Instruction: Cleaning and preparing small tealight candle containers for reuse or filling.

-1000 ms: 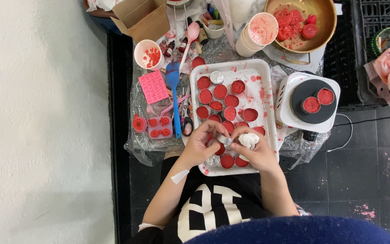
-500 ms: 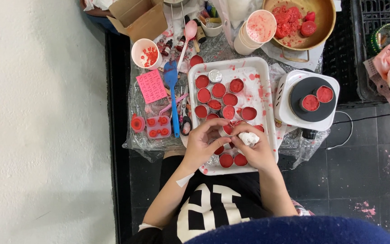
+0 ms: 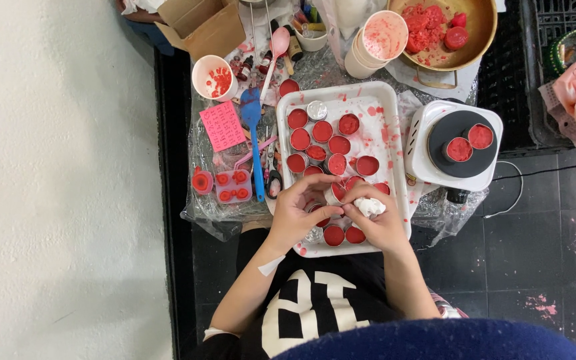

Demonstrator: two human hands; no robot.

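Observation:
My left hand [image 3: 299,215] grips a small round tin of red wax [image 3: 337,191] over the near end of a white tray [image 3: 395,107]. My right hand [image 3: 383,225] holds a crumpled white tissue [image 3: 370,207] pressed against that tin. Both hands meet above the tray's front rows. Several more small tins filled with red wax [image 3: 339,145] stand in rows on the tray, and one silver lid [image 3: 317,110] lies near its far edge. Red splashes mark the tray floor.
Right of the tray a white hot plate [image 3: 421,167] carries two red-filled tins [image 3: 469,142]. Behind stand a brass bowl of red wax chunks [image 3: 478,33], stained paper cups [image 3: 213,77], a blue spatula [image 3: 253,133], a pink note [image 3: 222,126], small moulds [image 3: 231,186] and a cardboard box [image 3: 205,23].
Both hands have stayed over the tray's near end, shifting slightly; the right hand keeps rubbing the tissue against the tin held in the left hand.

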